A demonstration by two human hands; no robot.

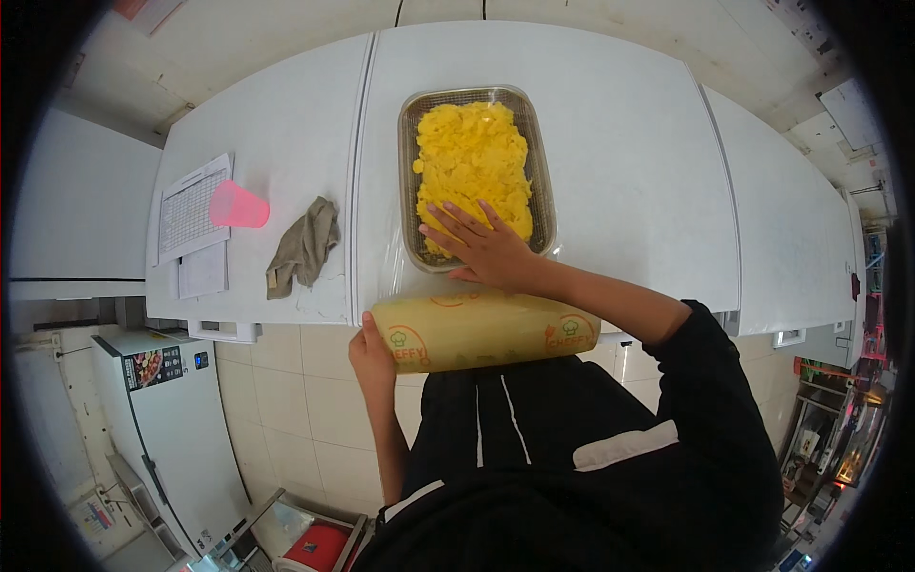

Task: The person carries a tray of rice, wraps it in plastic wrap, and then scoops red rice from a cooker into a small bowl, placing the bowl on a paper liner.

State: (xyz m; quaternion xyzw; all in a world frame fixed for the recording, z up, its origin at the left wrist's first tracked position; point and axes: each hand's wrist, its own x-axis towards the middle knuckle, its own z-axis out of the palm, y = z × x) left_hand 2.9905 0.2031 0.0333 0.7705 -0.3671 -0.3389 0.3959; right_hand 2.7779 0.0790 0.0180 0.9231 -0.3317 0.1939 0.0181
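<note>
A clear rectangular tray (pixel 407 187) of yellow mashed or crumbled food (pixel 473 154) lies on a white lid before me. My right hand (pixel 487 247) rests flat over the near part of the food, palm down and fingers spread, holding nothing. Clear cling film (pixel 392 259) shows around the tray's near end and runs towards a large yellowish roll of cling film (pixel 486 334), which bears printed Cheffy logos. With my left hand (pixel 374 349) I grip the roll's left end, thumb on top. The roll sits at the lid's front edge, below my right forearm.
Left of the tray lie a crumpled grey-brown cloth (pixel 304 249), a pink plastic cup (pixel 239 206) on its side and printed sheets (pixel 191 214). Seams divide the white lids (pixel 629 157). A white upright freezer (pixel 171 436) stands at lower left, near a red item (pixel 314 547).
</note>
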